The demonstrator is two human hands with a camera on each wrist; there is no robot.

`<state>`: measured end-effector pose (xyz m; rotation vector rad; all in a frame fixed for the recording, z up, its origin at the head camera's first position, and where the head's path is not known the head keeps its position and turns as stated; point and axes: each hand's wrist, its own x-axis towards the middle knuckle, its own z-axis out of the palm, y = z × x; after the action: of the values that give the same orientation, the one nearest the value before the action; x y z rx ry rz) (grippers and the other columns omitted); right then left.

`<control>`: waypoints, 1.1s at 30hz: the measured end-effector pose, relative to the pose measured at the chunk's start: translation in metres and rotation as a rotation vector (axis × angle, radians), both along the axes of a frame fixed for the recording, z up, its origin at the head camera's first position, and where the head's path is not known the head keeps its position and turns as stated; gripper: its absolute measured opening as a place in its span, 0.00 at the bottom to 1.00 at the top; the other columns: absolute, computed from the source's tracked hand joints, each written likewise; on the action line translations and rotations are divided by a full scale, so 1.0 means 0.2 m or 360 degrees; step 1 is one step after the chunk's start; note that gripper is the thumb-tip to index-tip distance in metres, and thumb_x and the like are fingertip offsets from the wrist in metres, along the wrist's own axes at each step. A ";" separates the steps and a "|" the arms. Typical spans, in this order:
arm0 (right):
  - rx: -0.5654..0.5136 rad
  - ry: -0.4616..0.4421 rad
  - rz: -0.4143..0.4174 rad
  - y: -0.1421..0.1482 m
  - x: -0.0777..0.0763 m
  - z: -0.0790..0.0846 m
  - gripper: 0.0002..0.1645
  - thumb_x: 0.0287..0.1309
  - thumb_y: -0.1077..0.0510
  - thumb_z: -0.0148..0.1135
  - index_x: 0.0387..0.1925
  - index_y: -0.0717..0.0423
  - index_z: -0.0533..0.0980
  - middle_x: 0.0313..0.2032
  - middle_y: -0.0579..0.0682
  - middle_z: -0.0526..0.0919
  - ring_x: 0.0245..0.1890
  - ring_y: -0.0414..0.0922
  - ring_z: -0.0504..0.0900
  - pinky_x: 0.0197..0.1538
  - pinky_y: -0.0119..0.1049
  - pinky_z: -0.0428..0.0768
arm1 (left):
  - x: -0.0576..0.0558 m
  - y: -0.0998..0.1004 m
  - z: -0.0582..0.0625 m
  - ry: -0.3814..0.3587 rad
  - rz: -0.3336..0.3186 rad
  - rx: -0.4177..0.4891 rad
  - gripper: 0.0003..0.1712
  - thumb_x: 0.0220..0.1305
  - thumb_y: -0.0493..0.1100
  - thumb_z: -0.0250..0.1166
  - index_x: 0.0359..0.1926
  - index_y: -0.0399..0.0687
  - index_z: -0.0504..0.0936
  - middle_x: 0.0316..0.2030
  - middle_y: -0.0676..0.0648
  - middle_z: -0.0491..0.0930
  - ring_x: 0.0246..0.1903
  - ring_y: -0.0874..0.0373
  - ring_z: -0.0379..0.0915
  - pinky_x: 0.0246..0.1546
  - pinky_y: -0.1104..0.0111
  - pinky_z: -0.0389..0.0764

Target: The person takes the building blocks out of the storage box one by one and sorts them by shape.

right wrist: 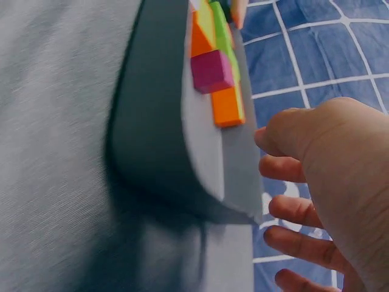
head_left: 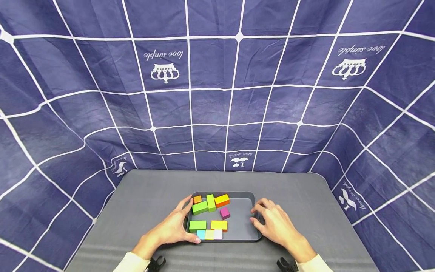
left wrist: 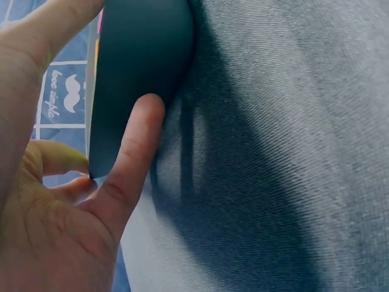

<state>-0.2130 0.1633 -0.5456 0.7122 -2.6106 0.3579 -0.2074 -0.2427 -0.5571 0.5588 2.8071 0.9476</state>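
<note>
A shallow dark grey tray (head_left: 238, 240) holds several coloured blocks. My left hand (head_left: 175, 226) grips the tray's left end, thumb along the near edge and fingers at the far left corner. In the left wrist view, fingers of the left hand (left wrist: 67, 225) lie against the tray's outer wall (left wrist: 143, 67). At the right end, my right hand (head_left: 276, 222) hovers by the rim, fingers loosely bent and apart, holding nothing. The right wrist view has the right hand (right wrist: 340, 158) beside the rim, with a purple block (right wrist: 211, 72) and an orange block (right wrist: 227, 108) inside.
Green blocks (head_left: 198, 226), a small orange block (head_left: 197, 199) and yellow-orange blocks (head_left: 219, 225) are mostly in the tray's left half. Light blue, pale yellow and white blocks (head_left: 218, 234) line its near wall. A grey cloth (head_left: 146, 196) covers the table; a blue gridded curtain (head_left: 210, 105) surrounds it.
</note>
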 end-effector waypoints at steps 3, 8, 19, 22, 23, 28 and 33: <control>0.0006 -0.0024 0.0048 -0.04 -0.03 0.03 0.14 0.62 0.49 0.88 0.47 0.40 0.92 0.50 0.41 0.88 0.50 0.43 0.89 0.52 0.49 0.87 | 0.01 -0.01 -0.01 0.0017 0.0009 0.0019 0.89 0.41 0.70 0.98 0.91 0.32 0.60 0.94 0.38 0.54 0.83 0.35 0.72 0.78 0.42 0.81; 0.0018 -0.0146 0.0180 -0.10 -0.09 0.08 0.18 0.66 0.50 0.87 0.55 0.41 0.92 0.52 0.41 0.87 0.51 0.44 0.91 0.53 0.50 0.90 | 0.03 -0.02 -0.03 0.0055 0.0000 0.0078 0.82 0.42 0.68 0.98 0.89 0.35 0.67 0.93 0.37 0.56 0.70 0.45 0.83 0.70 0.53 0.88; 0.0144 -0.0615 0.0484 -0.23 -0.24 0.11 0.29 0.70 0.53 0.84 0.70 0.43 0.88 0.61 0.42 0.86 0.57 0.42 0.90 0.58 0.49 0.93 | 0.05 -0.02 -0.05 0.0009 0.0044 0.0187 0.69 0.44 0.63 0.98 0.79 0.39 0.73 0.90 0.36 0.61 0.62 0.48 0.87 0.61 0.64 0.88; 0.0156 -0.0695 0.0555 -0.27 -0.26 0.11 0.31 0.70 0.56 0.84 0.71 0.41 0.88 0.62 0.43 0.86 0.58 0.43 0.89 0.60 0.48 0.92 | 0.05 -0.02 -0.05 -0.0044 0.0085 0.0195 0.70 0.43 0.62 0.99 0.80 0.40 0.73 0.88 0.37 0.64 0.64 0.47 0.86 0.59 0.66 0.88; 0.0158 -0.0716 0.0585 -0.28 -0.27 0.10 0.31 0.69 0.57 0.84 0.72 0.41 0.87 0.63 0.43 0.86 0.58 0.44 0.89 0.61 0.48 0.91 | 0.06 -0.02 -0.05 -0.0050 0.0090 0.0199 0.71 0.43 0.62 0.99 0.81 0.39 0.72 0.86 0.37 0.67 0.65 0.47 0.86 0.57 0.66 0.88; 0.0181 -0.0763 0.0705 -0.33 -0.30 0.08 0.32 0.69 0.61 0.83 0.71 0.42 0.88 0.63 0.45 0.87 0.60 0.45 0.89 0.66 0.44 0.89 | 0.06 -0.02 -0.04 -0.0046 0.0093 0.0193 0.71 0.44 0.62 0.99 0.81 0.37 0.72 0.80 0.38 0.74 0.65 0.45 0.85 0.55 0.67 0.89; 0.0198 -0.0756 0.0738 -0.37 -0.33 0.07 0.27 0.68 0.61 0.83 0.66 0.41 0.91 0.61 0.42 0.90 0.58 0.40 0.88 0.64 0.39 0.88 | 0.05 -0.01 -0.04 -0.0009 0.0114 0.0120 0.64 0.43 0.65 0.98 0.75 0.44 0.77 0.79 0.37 0.75 0.64 0.49 0.87 0.63 0.60 0.88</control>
<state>-0.2781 0.0890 -0.5316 1.4355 -2.8975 0.5597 -0.1973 -0.2442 -0.5642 0.4663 2.8136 1.0708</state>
